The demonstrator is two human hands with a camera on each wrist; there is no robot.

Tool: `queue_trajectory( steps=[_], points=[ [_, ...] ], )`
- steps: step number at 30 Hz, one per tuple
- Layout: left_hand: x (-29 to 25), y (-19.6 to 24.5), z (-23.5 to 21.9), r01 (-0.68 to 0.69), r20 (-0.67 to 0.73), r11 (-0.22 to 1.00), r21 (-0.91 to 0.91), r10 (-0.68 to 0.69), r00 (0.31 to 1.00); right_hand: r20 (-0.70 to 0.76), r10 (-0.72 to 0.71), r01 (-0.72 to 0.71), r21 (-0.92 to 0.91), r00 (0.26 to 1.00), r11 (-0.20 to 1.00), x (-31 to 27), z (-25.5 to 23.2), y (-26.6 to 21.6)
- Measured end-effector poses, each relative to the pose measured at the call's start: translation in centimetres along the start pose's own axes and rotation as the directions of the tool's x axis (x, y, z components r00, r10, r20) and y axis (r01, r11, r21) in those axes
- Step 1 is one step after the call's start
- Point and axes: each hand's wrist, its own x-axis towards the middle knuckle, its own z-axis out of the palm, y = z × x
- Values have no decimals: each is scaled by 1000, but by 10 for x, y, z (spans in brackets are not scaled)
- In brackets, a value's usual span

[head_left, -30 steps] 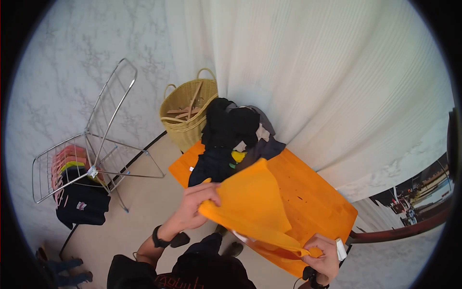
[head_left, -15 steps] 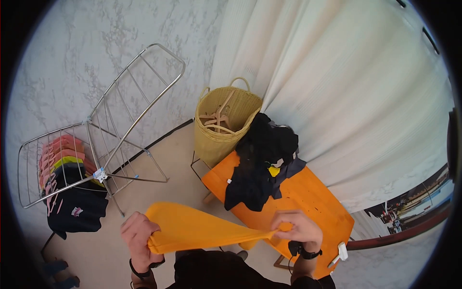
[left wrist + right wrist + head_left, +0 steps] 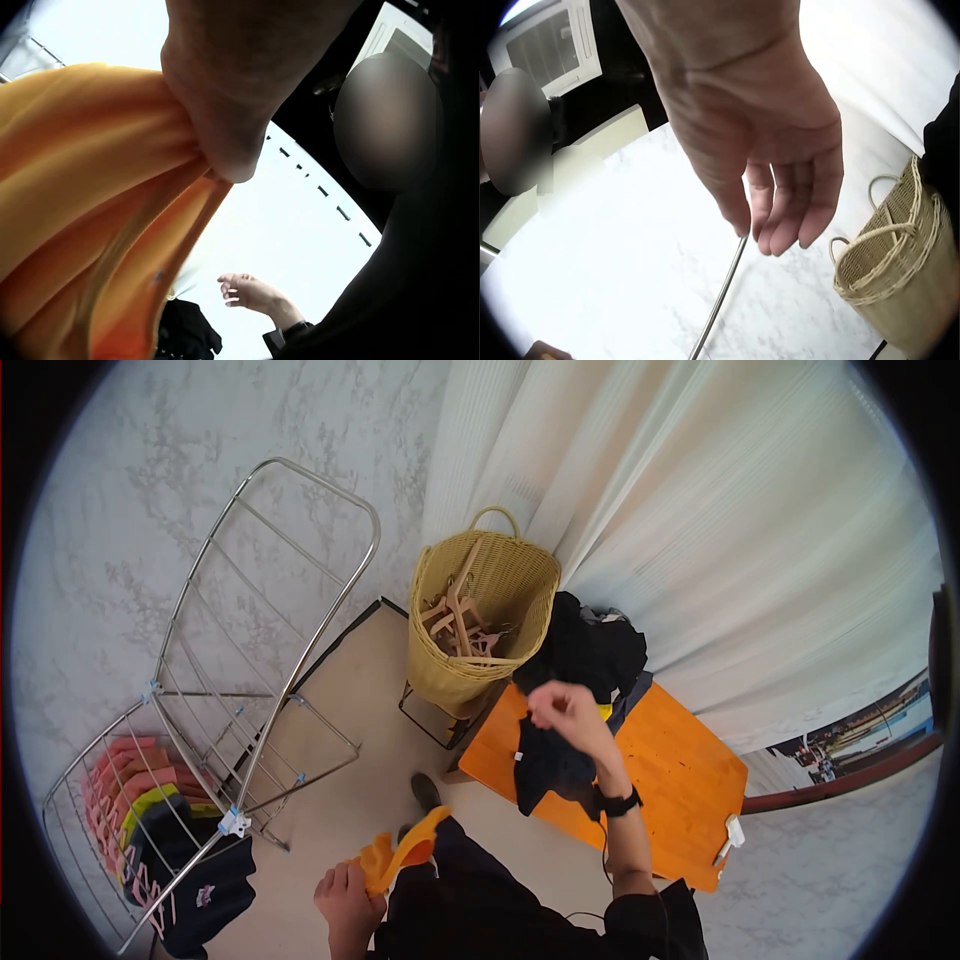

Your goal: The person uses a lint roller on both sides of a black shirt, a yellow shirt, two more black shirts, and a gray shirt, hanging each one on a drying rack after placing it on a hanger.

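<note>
Low in the head view, my left hand (image 3: 348,900) grips a bunched orange-yellow piece of cloth (image 3: 405,855) in front of my body. Its folds fill much of the left wrist view, hanging from the hand. My right hand (image 3: 575,715) is raised over the near end of the orange table (image 3: 690,760), close to the wicker basket (image 3: 445,682). Its fingers are loosely bent and nothing is between them; in the right wrist view a thin metal rod shows past the fingertips. Wooden and pink hangers (image 3: 460,615) lie inside the basket.
Dark clothes (image 3: 605,655) lie heaped on the table beside the basket, with a bit of yellow among them. A metal drying rack (image 3: 234,822) stands at left, carrying pink hangers and a dark shirt (image 3: 205,900). A white object (image 3: 735,830) lies at the table's right edge.
My right hand has let go of the orange cloth and moved up toward the basket. The left hand has lowered with the cloth, which now hangs bunched instead of stretched between both hands.
</note>
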Motion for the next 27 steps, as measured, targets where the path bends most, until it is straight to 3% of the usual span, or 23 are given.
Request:
queue_trajectory(
  steps=[2,4,5,7,8,10,15,17,19,20,22,23,25,26,27],
  points=[
    [7,-11,8,33,72,999,42,-36,997,-96,-18,14,-43,995,999,66,-19,7],
    [16,-23,15,56,135,995,84,-68,988,-114,-41,-2,-355,993,935,141,-32,20],
    [21,-28,19,86,181,988,125,-108,978,-84,39,-71,-417,996,906,180,-33,33],
    [33,-40,28,117,185,983,140,-142,972,23,256,-175,-673,966,719,260,-30,77],
    [40,-45,31,147,177,978,148,-172,969,26,275,-188,-667,961,721,287,-20,97],
    [50,-51,37,183,186,967,175,-215,959,15,461,-184,-906,888,382,325,0,137],
    [91,-58,47,276,140,946,169,-300,944,-28,537,-215,-933,843,290,355,30,286],
    [101,-57,51,325,85,939,115,-335,938,-60,547,-249,-928,835,278,340,39,316],
    [112,-53,53,348,104,930,116,-359,927,-89,519,-416,-718,850,558,325,42,324],
    [116,-50,53,366,122,923,120,-380,917,-85,522,-414,-720,849,557,329,42,324],
    [126,-46,57,369,109,923,108,-380,919,-78,729,-455,-825,680,336,333,43,324],
    [129,-44,58,367,95,926,93,-375,922,-76,733,-455,-825,676,334,333,42,314],
    [137,-38,59,372,89,925,78,-378,921,-45,825,-507,-808,563,302,340,32,277],
    [140,-36,60,378,77,924,63,-382,921,-48,824,-508,-807,565,301,344,31,292],
    [141,-36,60,377,75,924,62,-381,921,-80,699,-468,-796,710,384,349,31,322]
  ],
)
